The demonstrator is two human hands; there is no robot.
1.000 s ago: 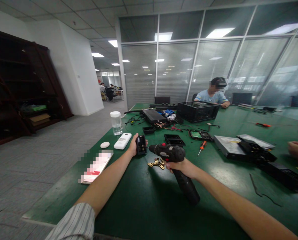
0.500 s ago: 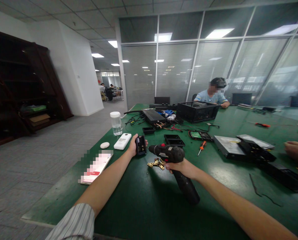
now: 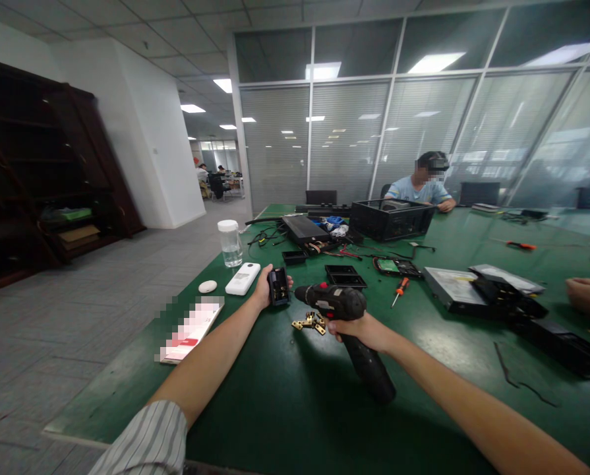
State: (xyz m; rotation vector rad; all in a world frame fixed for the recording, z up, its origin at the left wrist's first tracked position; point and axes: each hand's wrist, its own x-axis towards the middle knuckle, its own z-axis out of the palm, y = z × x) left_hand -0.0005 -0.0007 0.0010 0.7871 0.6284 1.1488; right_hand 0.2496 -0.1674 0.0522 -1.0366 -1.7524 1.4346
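The right hand (image 3: 362,330) is wrapped round the handle of one black drill (image 3: 341,305). Its nose points left at the small black box (image 3: 279,286), which the left hand (image 3: 264,290) clasps upright over the desk (image 3: 285,402). Tip and box are just apart. A small heap of brass parts (image 3: 310,322) lies under the drill. To the left lie one booklet (image 3: 190,328), one white puck (image 3: 207,286) and one remote (image 3: 242,278), with one jar (image 3: 230,243) beyond. Farther back are two black trays (image 3: 345,276), two orange screwdrivers (image 3: 400,290) and one open case (image 3: 391,220). Another person's hand (image 3: 589,295) rests at the right edge.
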